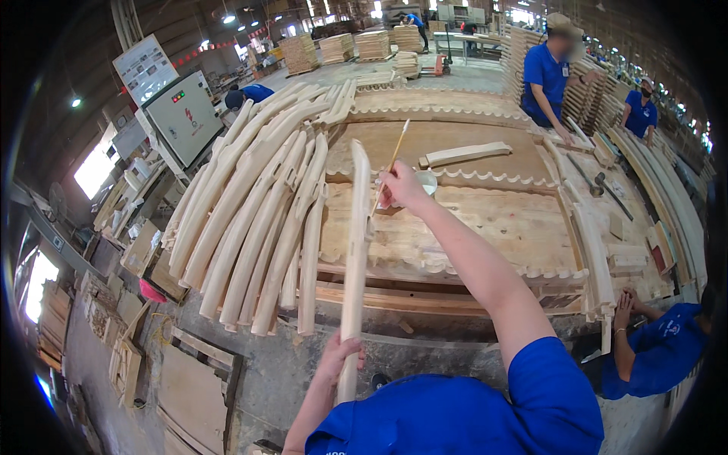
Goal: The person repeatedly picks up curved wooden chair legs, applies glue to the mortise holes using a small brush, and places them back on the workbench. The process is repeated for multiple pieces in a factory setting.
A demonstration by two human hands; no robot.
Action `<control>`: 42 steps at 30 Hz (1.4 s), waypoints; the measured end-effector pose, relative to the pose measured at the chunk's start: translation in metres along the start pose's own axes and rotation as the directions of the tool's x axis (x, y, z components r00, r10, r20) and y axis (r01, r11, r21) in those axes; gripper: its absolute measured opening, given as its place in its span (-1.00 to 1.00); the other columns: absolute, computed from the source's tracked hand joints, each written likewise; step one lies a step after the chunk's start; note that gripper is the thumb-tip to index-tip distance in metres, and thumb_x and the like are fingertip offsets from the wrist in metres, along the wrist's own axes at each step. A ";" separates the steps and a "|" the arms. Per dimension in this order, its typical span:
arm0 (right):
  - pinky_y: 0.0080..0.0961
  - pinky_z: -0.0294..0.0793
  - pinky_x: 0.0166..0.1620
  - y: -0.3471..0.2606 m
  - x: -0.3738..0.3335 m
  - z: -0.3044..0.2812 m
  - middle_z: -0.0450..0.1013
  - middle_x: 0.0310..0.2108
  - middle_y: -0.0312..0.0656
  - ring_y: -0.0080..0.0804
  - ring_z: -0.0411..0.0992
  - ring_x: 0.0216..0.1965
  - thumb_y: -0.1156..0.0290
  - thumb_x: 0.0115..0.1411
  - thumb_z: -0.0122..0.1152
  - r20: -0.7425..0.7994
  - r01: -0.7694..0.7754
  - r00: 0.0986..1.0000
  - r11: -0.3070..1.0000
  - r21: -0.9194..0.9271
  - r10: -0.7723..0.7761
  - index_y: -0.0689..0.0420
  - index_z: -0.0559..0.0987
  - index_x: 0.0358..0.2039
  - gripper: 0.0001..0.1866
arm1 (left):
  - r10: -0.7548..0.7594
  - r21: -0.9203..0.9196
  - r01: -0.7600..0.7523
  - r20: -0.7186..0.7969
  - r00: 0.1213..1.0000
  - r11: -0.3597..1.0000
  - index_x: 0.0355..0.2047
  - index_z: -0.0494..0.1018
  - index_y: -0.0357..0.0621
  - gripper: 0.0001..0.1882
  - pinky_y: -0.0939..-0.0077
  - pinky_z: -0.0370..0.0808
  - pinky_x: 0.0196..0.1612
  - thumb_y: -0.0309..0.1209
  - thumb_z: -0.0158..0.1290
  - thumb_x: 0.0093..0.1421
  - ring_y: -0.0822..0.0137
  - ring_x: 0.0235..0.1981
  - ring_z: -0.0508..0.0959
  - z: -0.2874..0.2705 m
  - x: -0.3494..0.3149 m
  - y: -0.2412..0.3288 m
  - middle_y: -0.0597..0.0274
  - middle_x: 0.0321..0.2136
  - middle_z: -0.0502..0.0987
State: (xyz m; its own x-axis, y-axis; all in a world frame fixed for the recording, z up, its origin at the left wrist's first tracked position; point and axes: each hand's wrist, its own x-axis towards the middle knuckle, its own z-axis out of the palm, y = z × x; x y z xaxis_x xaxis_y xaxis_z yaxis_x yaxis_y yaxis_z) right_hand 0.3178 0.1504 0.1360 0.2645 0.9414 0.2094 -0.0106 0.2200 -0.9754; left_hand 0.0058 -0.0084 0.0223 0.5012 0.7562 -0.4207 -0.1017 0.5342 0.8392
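My left hand (340,356) is wrapped round the lower part of a long, pale wooden leg (356,250), bent at its upper end and standing nearly upright in the picture. My right hand (406,188) pinches a thin wooden stick (399,143) with a whitish upper end. The lower end of the stick is beside a notch in the leg; whether it touches cannot be told. Partly hidden behind my right hand is a white bowl (428,183). Farther back, a shorter shaped wooden piece (466,154) lies on the wooden worktable (447,216).
Left of the leg, several similar legs (262,205) are piled over the table. Scalloped rails (485,180) cross the tabletop. A hammer (600,179) lies at the right. Co-workers in blue (544,76) stand at the far right and near right (656,353). An electrical cabinet (182,117) stands left.
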 end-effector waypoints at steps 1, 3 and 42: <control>-0.46 0.49 -0.66 -0.004 0.003 -0.009 0.38 -0.57 -0.10 -0.38 0.44 -0.71 0.45 0.18 -0.02 -0.017 0.016 1.000 0.999 0.033 -0.016 0.31 0.29 -0.35 -0.83 | 0.113 0.178 -0.106 -0.030 0.993 0.978 0.04 0.17 -0.20 -0.47 0.52 0.43 -0.64 -0.40 0.08 0.07 0.35 -0.70 0.42 0.000 -0.004 0.011 0.13 -0.61 0.38; -0.47 0.49 -0.66 -0.010 0.002 -0.022 0.38 -0.57 -0.11 -0.39 0.43 -0.71 0.44 0.19 -0.01 -0.076 0.037 0.997 0.995 0.095 -0.030 0.30 0.29 -0.34 -0.82 | 0.350 0.694 -0.222 -0.046 0.936 0.685 0.11 0.06 -0.34 -0.35 0.40 0.51 -0.57 -0.39 0.07 0.07 0.20 -0.56 0.54 0.010 -0.025 0.045 -0.02 -0.48 0.45; -0.34 0.47 -0.27 -0.041 0.024 -0.099 0.53 -0.23 -0.29 -0.35 0.50 -0.18 0.37 0.09 0.06 -0.119 -0.055 0.987 -0.460 -0.886 0.110 -0.03 0.61 -0.26 -0.78 | 0.163 -0.152 -0.129 0.239 0.957 0.980 0.23 -0.15 0.04 -0.43 0.44 0.49 -0.48 -0.35 -0.17 0.28 0.26 -0.55 0.49 0.049 0.031 0.006 -0.02 -0.40 0.43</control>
State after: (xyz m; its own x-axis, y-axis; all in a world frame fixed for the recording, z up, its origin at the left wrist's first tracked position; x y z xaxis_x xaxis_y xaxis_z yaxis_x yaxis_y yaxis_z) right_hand 0.4196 0.1388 0.1742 0.3746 0.9227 0.0908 0.8447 -0.3800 0.3768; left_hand 0.0626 -0.0008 0.0310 0.6684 0.7208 -0.1835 -0.2950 0.4834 0.8242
